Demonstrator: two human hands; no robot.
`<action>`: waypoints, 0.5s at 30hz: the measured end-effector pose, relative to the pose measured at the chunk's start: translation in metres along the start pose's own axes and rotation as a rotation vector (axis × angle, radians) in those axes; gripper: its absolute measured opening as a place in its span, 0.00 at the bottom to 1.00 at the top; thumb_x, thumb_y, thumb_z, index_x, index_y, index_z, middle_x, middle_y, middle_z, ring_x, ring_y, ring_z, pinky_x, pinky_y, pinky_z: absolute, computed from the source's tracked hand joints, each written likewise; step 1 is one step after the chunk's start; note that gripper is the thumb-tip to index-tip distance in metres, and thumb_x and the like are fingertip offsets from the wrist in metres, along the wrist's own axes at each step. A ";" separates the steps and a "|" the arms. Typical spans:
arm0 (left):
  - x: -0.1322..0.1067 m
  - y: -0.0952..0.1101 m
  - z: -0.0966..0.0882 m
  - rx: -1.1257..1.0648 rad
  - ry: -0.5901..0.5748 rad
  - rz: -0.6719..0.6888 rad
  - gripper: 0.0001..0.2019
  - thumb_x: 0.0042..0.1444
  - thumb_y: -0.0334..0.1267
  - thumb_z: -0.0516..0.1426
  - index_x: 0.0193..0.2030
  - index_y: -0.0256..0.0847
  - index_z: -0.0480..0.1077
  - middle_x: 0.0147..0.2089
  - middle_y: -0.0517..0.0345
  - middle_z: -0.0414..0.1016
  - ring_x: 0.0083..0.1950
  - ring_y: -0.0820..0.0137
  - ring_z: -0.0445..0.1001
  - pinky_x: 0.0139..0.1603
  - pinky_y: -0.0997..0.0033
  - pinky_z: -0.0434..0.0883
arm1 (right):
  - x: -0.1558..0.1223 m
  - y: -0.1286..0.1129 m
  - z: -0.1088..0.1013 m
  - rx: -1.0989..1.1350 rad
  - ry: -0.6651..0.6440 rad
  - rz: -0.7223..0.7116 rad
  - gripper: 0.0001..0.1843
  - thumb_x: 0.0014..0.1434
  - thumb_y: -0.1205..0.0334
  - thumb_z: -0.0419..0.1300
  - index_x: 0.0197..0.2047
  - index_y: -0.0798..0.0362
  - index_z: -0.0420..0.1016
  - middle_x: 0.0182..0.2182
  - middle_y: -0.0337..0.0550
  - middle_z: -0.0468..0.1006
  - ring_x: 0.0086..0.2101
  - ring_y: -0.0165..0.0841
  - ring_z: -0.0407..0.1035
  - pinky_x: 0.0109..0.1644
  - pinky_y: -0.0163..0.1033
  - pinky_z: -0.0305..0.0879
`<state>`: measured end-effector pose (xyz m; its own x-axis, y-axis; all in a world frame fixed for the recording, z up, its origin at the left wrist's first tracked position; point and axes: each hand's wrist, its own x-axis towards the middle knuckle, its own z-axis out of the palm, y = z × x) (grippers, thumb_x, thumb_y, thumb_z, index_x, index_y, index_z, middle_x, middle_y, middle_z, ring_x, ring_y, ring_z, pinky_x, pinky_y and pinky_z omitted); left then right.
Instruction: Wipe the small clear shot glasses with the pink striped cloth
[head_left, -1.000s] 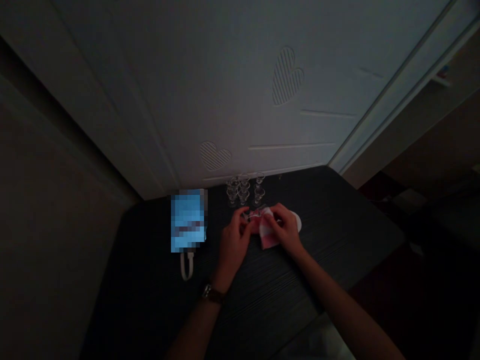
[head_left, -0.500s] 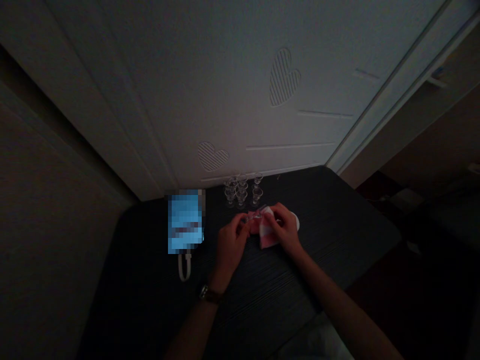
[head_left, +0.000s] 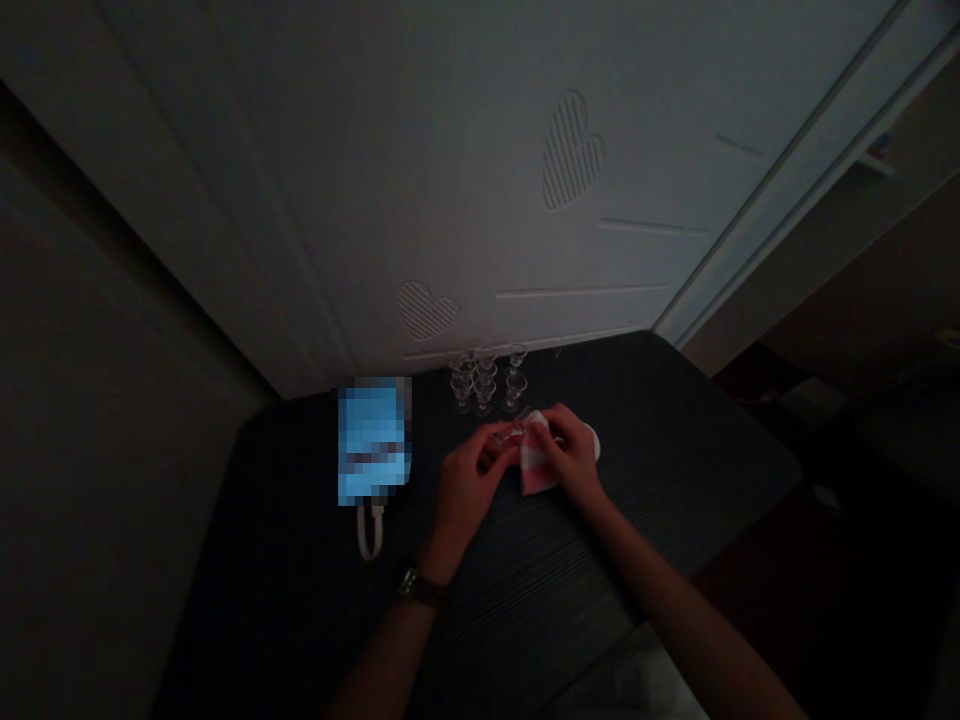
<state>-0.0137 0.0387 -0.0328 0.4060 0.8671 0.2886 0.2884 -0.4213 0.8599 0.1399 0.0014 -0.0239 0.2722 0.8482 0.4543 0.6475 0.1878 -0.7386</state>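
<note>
The scene is very dim. My left hand [head_left: 466, 487], a watch on its wrist, pinches a small clear stemmed glass [head_left: 511, 432] lying on its side between both hands. My right hand [head_left: 570, 455] is closed on a pink and white cloth [head_left: 535, 470] pressed against that glass. Both hands hover just over the dark table [head_left: 675, 470]. A white round object [head_left: 592, 441] peeks out behind my right hand.
Several small clear glasses [head_left: 484, 380] stand in a cluster at the table's back edge, just beyond my hands. A glowing blue screen [head_left: 373, 442] with a white cable [head_left: 370, 532] lies to the left. A white panel with heart reliefs [head_left: 573, 150] rises behind the table.
My hands have drawn slightly closer together, and the left fingers have shifted right along the glass. The cloth stays against the glass.
</note>
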 end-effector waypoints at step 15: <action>0.002 0.001 0.000 -0.348 -0.028 -0.133 0.13 0.56 0.46 0.52 0.40 0.40 0.70 0.24 0.65 0.65 0.20 0.78 0.61 0.18 0.79 0.57 | 0.000 0.001 -0.001 0.015 -0.016 -0.006 0.09 0.59 0.57 0.54 0.34 0.50 0.73 0.27 0.38 0.69 0.28 0.30 0.64 0.31 0.34 0.59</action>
<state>-0.0130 0.0397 -0.0312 0.4102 0.8983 0.1576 0.0298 -0.1859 0.9821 0.1410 0.0010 -0.0239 0.2569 0.8549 0.4507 0.6380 0.2002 -0.7435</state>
